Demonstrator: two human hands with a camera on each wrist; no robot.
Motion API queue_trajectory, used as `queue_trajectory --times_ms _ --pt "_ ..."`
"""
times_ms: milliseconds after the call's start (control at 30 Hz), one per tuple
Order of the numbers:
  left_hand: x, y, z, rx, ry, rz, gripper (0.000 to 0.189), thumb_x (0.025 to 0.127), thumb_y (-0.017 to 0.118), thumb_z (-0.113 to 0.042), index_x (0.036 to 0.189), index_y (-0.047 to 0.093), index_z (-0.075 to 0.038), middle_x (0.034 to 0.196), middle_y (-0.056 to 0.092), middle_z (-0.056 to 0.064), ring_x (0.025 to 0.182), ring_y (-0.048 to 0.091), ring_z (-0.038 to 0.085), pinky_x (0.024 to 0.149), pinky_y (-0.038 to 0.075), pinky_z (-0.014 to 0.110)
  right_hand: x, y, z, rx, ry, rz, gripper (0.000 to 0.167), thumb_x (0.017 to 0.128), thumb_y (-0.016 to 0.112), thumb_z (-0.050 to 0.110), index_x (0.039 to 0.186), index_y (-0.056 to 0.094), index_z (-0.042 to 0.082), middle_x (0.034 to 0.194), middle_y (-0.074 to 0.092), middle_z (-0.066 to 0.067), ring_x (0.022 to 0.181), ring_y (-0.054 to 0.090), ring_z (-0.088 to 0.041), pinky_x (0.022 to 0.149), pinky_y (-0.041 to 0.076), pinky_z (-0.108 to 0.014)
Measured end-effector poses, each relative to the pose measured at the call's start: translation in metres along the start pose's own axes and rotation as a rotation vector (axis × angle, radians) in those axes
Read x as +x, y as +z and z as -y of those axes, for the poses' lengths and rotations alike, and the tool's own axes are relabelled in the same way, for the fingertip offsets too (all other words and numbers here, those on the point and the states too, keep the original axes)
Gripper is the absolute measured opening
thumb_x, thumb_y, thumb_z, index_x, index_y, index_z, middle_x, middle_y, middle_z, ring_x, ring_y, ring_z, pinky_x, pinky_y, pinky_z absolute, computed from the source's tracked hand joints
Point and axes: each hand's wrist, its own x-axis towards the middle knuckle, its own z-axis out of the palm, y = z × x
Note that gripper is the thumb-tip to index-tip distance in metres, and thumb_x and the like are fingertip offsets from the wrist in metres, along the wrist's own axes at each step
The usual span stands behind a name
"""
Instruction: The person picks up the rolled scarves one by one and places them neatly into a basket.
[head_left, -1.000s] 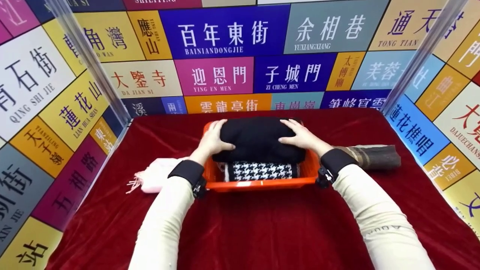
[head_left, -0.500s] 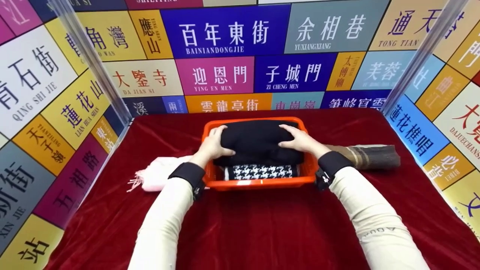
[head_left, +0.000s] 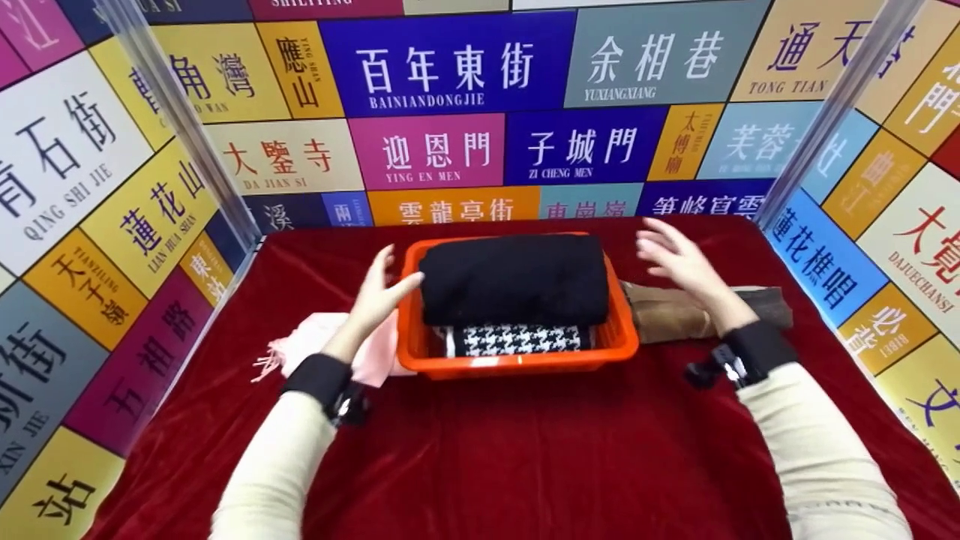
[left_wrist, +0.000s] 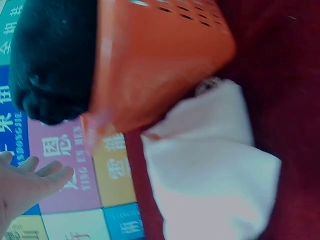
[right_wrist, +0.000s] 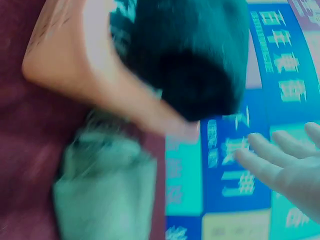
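A folded black cloth [head_left: 514,281] lies in an orange plastic basket [head_left: 517,365], its top rising above the rim. In front of it, inside the basket, shows a black-and-white houndstooth cloth [head_left: 525,340]. My left hand [head_left: 379,296] is off the cloth, at the basket's left side, fingers spread and holding nothing; the left wrist view shows that hand [left_wrist: 32,182] apart from the basket. My right hand [head_left: 682,259] hovers to the right of the basket, fingers apart and holding nothing. In the right wrist view the black cloth [right_wrist: 195,60] bulges over the rim.
A pale pink fringed scarf [head_left: 319,337] lies left of the basket, partly behind my left forearm. To the right lies a brown and grey folded cloth [head_left: 667,313], partly behind my right hand. Dark red velvet [head_left: 517,457] covers the table, and sign-printed panels [head_left: 450,67] stand behind.
Both hands have let go of the black cloth and moved apart, the left to the left, the right to the right. The black cloth stays in the basket.
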Motion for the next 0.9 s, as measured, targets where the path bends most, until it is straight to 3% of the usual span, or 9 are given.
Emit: queue_trajectory --times_ms 100,167,267,367,467,567,767,900 --pt "-0.017 -0.005 0.013 -0.085 0.011 -0.089 0.064 0.084 0.063 -0.014 0.139 0.032 -0.005 0.132 0.042 0.024 0.114 0.046 0.039 0.097 0.037 0.044 -0.012 -0.016 -0.028 0.11 -0.022 -0.148 0.059 0.094 0.049 0.027 0.141 0.027 0.001 0.127 0.052 -0.007 0.093 0.058 0.0 0.074 0.048 -0.017" --pt "-0.032 -0.005 0.02 -0.131 0.06 -0.167 0.054 0.082 0.06 -0.002 0.132 0.04 0.0 0.119 0.051 0.025 0.103 0.052 0.036 0.091 0.042 0.037 -0.021 -0.026 -0.049 0.096 -0.04 -0.243 0.056 0.093 0.052 0.024 0.138 0.032 -0.002 0.116 0.057 0.0 0.091 0.057 0.004 0.074 0.047 -0.013" --pt "-0.059 -0.001 0.024 -0.171 0.131 -0.228 0.038 0.078 0.054 0.01 0.115 0.05 0.009 0.096 0.056 0.021 0.084 0.054 0.022 0.077 0.043 0.024 -0.035 -0.041 -0.078 -0.089 -0.044 -0.348 0.049 0.091 0.054 0.017 0.134 0.039 -0.003 0.114 0.059 -0.007 0.095 0.055 -0.001 0.079 0.042 -0.012" --pt "-0.086 0.004 0.021 -0.176 0.156 -0.171 0.025 0.076 0.051 0.014 0.101 0.053 0.016 0.082 0.056 0.015 0.069 0.05 0.008 0.064 0.041 0.016 -0.044 -0.055 -0.103 -0.377 -0.047 -0.398 0.047 0.086 0.055 0.006 0.13 0.042 -0.007 0.12 0.053 -0.026 0.107 0.054 -0.022 0.092 0.039 -0.026" --pt "-0.105 0.008 0.016 -0.137 0.171 -0.048 0.018 0.077 0.053 0.014 0.096 0.055 0.016 0.075 0.056 0.014 0.065 0.05 0.005 0.06 0.042 0.016 -0.045 -0.062 -0.122 -0.595 -0.062 -0.368 0.056 0.075 0.058 -0.002 0.127 0.042 -0.01 0.123 0.047 -0.033 0.115 0.042 -0.045 0.097 0.032 -0.05" --pt "-0.112 0.011 0.013 -0.073 0.23 0.065 0.016 0.078 0.057 0.013 0.094 0.059 0.013 0.076 0.058 0.016 0.067 0.052 0.008 0.062 0.043 0.018 -0.04 -0.061 -0.133 -0.764 -0.046 -0.279 0.068 0.066 0.061 -0.004 0.13 0.038 -0.01 0.131 0.038 -0.034 0.121 0.029 -0.052 0.098 0.019 -0.065" --pt "-0.118 0.018 0.012 0.009 0.392 0.166 0.015 0.075 0.061 0.013 0.09 0.06 0.01 0.073 0.059 0.015 0.064 0.053 0.012 0.058 0.045 0.023 -0.026 -0.049 -0.137 -0.977 0.069 -0.042 0.084 0.062 0.062 -0.005 0.138 0.027 -0.003 0.142 0.026 -0.029 0.13 0.006 -0.054 0.095 -0.003 -0.073" --pt "-0.121 0.026 0.029 0.063 0.464 0.315 0.018 0.075 0.061 0.01 0.091 0.062 0.002 0.074 0.062 0.012 0.063 0.055 0.015 0.057 0.047 0.026 -0.016 -0.044 -0.135 -1.053 0.125 0.053 0.084 0.063 0.061 -0.004 0.139 0.025 0.0 0.135 0.031 -0.033 0.128 0.01 -0.056 0.094 -0.003 -0.074"
